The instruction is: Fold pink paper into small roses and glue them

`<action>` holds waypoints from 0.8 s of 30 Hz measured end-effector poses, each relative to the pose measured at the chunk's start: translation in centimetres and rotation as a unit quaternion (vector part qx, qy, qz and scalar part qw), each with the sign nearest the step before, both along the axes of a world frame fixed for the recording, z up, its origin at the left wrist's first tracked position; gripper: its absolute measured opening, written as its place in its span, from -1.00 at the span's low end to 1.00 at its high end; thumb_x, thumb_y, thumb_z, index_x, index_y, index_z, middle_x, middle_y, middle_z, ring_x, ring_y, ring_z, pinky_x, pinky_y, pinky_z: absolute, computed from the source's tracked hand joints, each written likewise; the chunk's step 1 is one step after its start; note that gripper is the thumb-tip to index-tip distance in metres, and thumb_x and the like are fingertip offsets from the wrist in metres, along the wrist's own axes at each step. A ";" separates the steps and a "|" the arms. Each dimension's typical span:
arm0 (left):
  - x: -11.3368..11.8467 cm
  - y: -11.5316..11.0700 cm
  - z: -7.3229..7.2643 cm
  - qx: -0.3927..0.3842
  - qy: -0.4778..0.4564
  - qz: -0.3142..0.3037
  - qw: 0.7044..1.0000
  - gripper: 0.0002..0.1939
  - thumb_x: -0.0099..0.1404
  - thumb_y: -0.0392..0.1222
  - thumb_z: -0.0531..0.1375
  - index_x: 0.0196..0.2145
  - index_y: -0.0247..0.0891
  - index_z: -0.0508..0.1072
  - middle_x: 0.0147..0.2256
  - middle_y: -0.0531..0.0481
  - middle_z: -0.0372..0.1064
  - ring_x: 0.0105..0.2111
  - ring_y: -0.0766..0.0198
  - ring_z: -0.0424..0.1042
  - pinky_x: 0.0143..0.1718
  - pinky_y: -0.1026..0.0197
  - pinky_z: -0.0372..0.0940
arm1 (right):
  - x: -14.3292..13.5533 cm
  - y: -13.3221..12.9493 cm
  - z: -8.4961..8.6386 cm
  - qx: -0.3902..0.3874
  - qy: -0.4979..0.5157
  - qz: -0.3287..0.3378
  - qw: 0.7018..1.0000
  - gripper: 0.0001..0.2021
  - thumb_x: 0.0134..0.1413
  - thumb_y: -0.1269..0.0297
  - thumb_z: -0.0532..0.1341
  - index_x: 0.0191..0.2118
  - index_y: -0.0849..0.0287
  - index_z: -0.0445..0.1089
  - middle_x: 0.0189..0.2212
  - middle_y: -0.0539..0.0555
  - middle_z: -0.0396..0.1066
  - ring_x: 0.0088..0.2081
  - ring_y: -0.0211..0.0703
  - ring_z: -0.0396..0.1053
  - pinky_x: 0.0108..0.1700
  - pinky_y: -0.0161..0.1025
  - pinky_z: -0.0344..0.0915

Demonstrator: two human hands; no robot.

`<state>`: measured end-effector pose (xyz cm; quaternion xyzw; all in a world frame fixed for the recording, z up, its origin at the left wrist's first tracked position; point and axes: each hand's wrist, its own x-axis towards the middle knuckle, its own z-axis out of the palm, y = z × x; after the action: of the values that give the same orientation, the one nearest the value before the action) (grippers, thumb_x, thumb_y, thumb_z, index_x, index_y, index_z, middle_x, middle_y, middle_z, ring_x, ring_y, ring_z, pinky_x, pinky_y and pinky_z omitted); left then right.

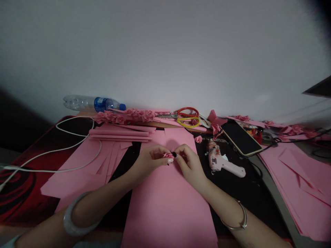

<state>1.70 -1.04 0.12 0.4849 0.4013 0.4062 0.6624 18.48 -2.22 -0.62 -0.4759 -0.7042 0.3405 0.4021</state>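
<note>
A small pink paper rose [168, 155] is pinched between the fingertips of my left hand [148, 160]. My right hand [190, 165] meets it from the other side, thumb and forefinger closed on the rose's right edge. Both hands hover over a long sheet of pink paper [170, 206] that runs toward me. Fingers cover part of the rose. Beyond the hands, a loose paper rose [198, 139] lies on the black mat. To the right of my right hand rests a pale pink glue gun [224, 165].
Scissors [188, 117] with red and yellow handles lie at the back among finished paper roses [139, 114]. A plastic bottle [88, 102] lies by the wall. A phone [241, 137] and pink sheets [297, 186] are at right. A white cable [51, 151] crosses the left sheets [77, 172].
</note>
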 end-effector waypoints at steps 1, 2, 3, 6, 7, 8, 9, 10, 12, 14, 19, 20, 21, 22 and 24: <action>0.0 0.0 0.0 -0.001 0.000 0.000 1.000 -0.85 0.00 -0.28 0.33 -0.42 -0.32 0.46 -0.45 0.05 0.43 -0.45 0.36 0.38 -0.34 0.27 0.29 | 0.0 0.0 0.0 -0.003 0.002 -0.003 1.000 -0.92 0.13 0.44 0.05 -0.36 0.16 0.22 -0.44 0.00 0.25 -0.41 -0.23 0.23 -0.36 -0.29 0.18; 0.0 0.0 0.0 -0.002 -0.001 0.000 1.000 -0.85 0.00 -0.28 0.33 -0.42 -0.33 0.46 -0.45 0.05 0.43 -0.45 0.36 0.38 -0.34 0.27 0.29 | -0.1 0.0 0.1 -0.006 0.006 -0.005 1.000 -0.92 0.13 0.44 0.06 -0.37 0.16 0.22 -0.45 0.00 0.25 -0.42 -0.23 0.23 -0.37 -0.29 0.17; 0.0 0.0 0.0 -0.003 -0.003 -0.001 1.000 -0.85 0.01 -0.28 0.33 -0.42 -0.33 0.46 -0.45 0.05 0.43 -0.45 0.36 0.39 -0.34 0.27 0.29 | -0.1 0.0 0.1 -0.009 0.011 -0.008 1.000 -0.92 0.13 0.43 0.06 -0.38 0.17 0.22 -0.46 -0.01 0.25 -0.43 -0.24 0.23 -0.38 -0.29 0.17; -0.1 0.0 0.0 -0.011 -0.014 -0.002 1.000 -0.85 0.00 -0.28 0.33 -0.42 -0.33 0.46 -0.46 0.05 0.43 -0.46 0.36 0.39 -0.35 0.27 0.30 | -0.1 0.1 0.0 -0.024 0.031 -0.013 0.999 -0.90 0.13 0.39 0.07 -0.42 0.17 0.22 -0.49 -0.02 0.24 -0.45 -0.25 0.21 -0.40 -0.30 0.16; -0.1 0.0 -0.1 -0.015 -0.016 -0.002 1.000 -0.84 0.00 -0.28 0.34 -0.42 -0.33 0.46 -0.46 0.05 0.43 -0.46 0.36 0.39 -0.35 0.27 0.30 | -0.1 0.1 0.0 -0.029 0.040 -0.014 0.999 -0.89 0.13 0.38 0.08 -0.42 0.17 0.22 -0.50 -0.02 0.24 -0.46 -0.25 0.21 -0.41 -0.31 0.15; -0.1 0.0 -0.1 -0.018 -0.018 -0.003 1.000 -0.84 0.00 -0.28 0.34 -0.42 -0.33 0.46 -0.46 0.05 0.43 -0.46 0.36 0.39 -0.35 0.27 0.30 | -0.2 0.2 -0.1 -0.035 0.047 -0.015 0.998 -0.88 0.14 0.37 0.08 -0.43 0.17 0.22 -0.50 -0.03 0.24 -0.46 -0.26 0.21 -0.41 -0.31 0.15; -0.1 0.1 -0.1 -0.021 -0.018 -0.003 1.000 -0.83 -0.01 -0.27 0.34 -0.42 -0.33 0.46 -0.46 0.05 0.43 -0.46 0.36 0.39 -0.35 0.27 0.30 | -0.2 0.2 -0.2 -0.039 0.055 -0.015 0.998 -0.88 0.14 0.36 0.08 -0.43 0.17 0.22 -0.50 -0.03 0.24 -0.46 -0.26 0.20 -0.41 -0.31 0.15; -0.1 0.1 -0.1 -0.024 -0.017 -0.004 1.000 -0.83 0.00 -0.27 0.34 -0.41 -0.32 0.46 -0.46 0.05 0.43 -0.45 0.36 0.39 -0.34 0.27 0.30 | -0.2 0.3 -0.3 -0.043 0.062 -0.015 0.997 -0.87 0.14 0.35 0.09 -0.44 0.17 0.22 -0.51 -0.03 0.24 -0.47 -0.26 0.20 -0.42 -0.31 0.15; -0.1 0.0 -0.1 -0.030 -0.017 -0.008 0.999 -0.82 0.01 -0.25 0.34 -0.41 -0.32 0.45 -0.46 0.04 0.43 -0.45 0.36 0.39 -0.34 0.27 0.30 | -0.2 0.4 -0.3 -0.049 0.073 -0.015 0.996 -0.86 0.13 0.34 0.09 -0.45 0.17 0.22 -0.53 -0.04 0.23 -0.48 -0.27 0.18 -0.42 -0.31 0.14; 0.0 -0.1 -0.1 -0.039 -0.015 -0.009 0.999 -0.82 0.01 -0.24 0.34 -0.40 -0.32 0.44 -0.46 0.04 0.43 -0.45 0.36 0.40 -0.34 0.27 0.30 | -0.2 0.4 -0.3 -0.057 0.085 -0.014 0.995 -0.85 0.13 0.33 0.10 -0.46 0.17 0.22 -0.54 -0.05 0.22 -0.49 -0.28 0.16 -0.44 -0.32 0.13; 0.1 -0.1 -0.2 -0.049 -0.008 0.004 0.999 -0.76 -0.03 -0.23 0.35 -0.39 -0.32 0.41 -0.45 0.04 0.42 -0.45 0.33 0.40 -0.34 0.23 0.31 | -0.4 0.3 0.3 -0.083 0.103 -0.024 0.991 -0.85 0.09 0.28 0.14 -0.46 0.18 0.26 -0.54 -0.03 0.25 -0.49 -0.28 0.18 -0.45 -0.32 0.14; 0.1 -0.1 -0.2 -0.044 -0.010 0.008 0.999 -0.75 -0.04 -0.23 0.36 -0.39 -0.32 0.41 -0.45 0.04 0.41 -0.44 0.33 0.40 -0.34 0.23 0.31 | -0.5 0.3 0.4 -0.087 0.105 -0.027 0.990 -0.86 0.08 0.27 0.15 -0.45 0.18 0.27 -0.54 -0.03 0.26 -0.48 -0.27 0.18 -0.45 -0.32 0.14; 0.0 0.0 -0.2 -0.038 -0.011 0.011 0.999 -0.74 -0.05 -0.24 0.36 -0.39 -0.32 0.41 -0.45 0.05 0.41 -0.43 0.34 0.40 -0.33 0.24 0.30 | -0.5 0.2 0.5 -0.091 0.109 -0.029 0.989 -0.88 0.06 0.27 0.16 -0.44 0.18 0.27 -0.53 -0.03 0.25 -0.49 -0.27 0.18 -0.45 -0.32 0.14; 0.0 0.0 -0.3 -0.032 -0.012 0.014 0.999 -0.74 -0.06 -0.26 0.37 -0.40 -0.32 0.41 -0.45 0.07 0.40 -0.43 0.34 0.40 -0.32 0.25 0.30 | -0.6 0.2 0.6 -0.094 0.112 -0.030 0.989 -0.88 0.04 0.27 0.18 -0.43 0.18 0.28 -0.54 -0.04 0.25 -0.49 -0.27 0.18 -0.45 -0.32 0.13; 0.0 0.0 -0.4 -0.023 -0.014 0.017 1.000 -0.75 -0.07 -0.27 0.37 -0.42 -0.32 0.39 -0.46 0.08 0.39 -0.43 0.36 0.39 -0.32 0.26 0.28 | -0.7 0.1 0.7 -0.099 0.117 -0.031 0.988 -0.89 0.02 0.29 0.19 -0.44 0.18 0.28 -0.54 -0.04 0.23 -0.50 -0.28 0.16 -0.46 -0.32 0.12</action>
<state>1.73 -1.01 -0.26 0.4573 0.4094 0.4145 0.6719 17.79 -2.10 0.08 -0.4920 -0.5998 0.4490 0.4435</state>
